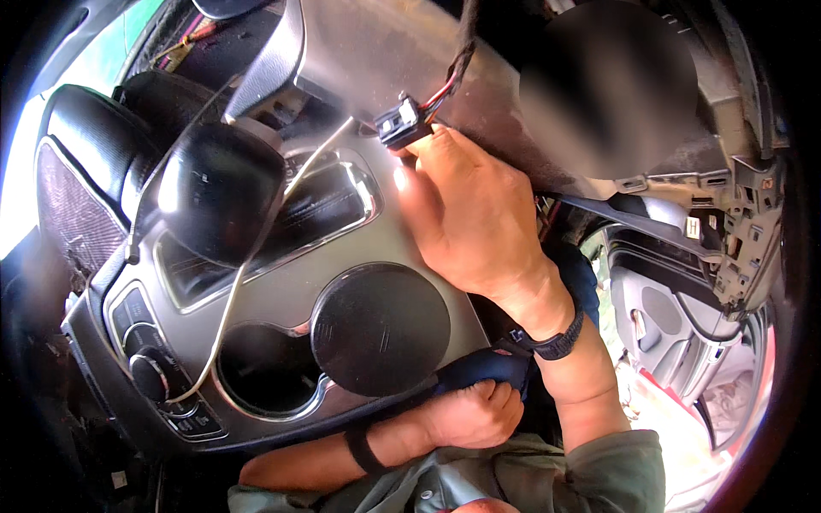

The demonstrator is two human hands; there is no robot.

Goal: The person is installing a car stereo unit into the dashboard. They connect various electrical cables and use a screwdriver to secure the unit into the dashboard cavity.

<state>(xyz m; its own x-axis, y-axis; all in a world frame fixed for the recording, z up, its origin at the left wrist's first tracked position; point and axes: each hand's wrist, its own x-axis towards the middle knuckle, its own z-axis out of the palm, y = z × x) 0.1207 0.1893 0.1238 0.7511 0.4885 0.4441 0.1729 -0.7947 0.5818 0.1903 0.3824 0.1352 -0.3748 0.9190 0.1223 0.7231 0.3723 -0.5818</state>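
In my right hand (479, 214) is a black wiring connector (400, 124), gripped from below between thumb and fingers. A taped wire harness (463, 64) with red and dark wires runs up from its back. The hand is above the grey centre console, close to the smooth panel of the dashboard. My left hand (475, 415) is closed in a fist beside the near edge of the console, against dark blue cloth; nothing shows sticking out of it. A thin pale cable (229, 312) lies across the console from near the connector down to a round knob (151, 376).
A black gear lever (222, 192) rises at the console's left. An open cup holder (269, 368) is beside a round black disc (380, 329). Dashboard framing (744, 231) is exposed at the right, above an open car door (663, 316). A seat (90, 179) stands at left.
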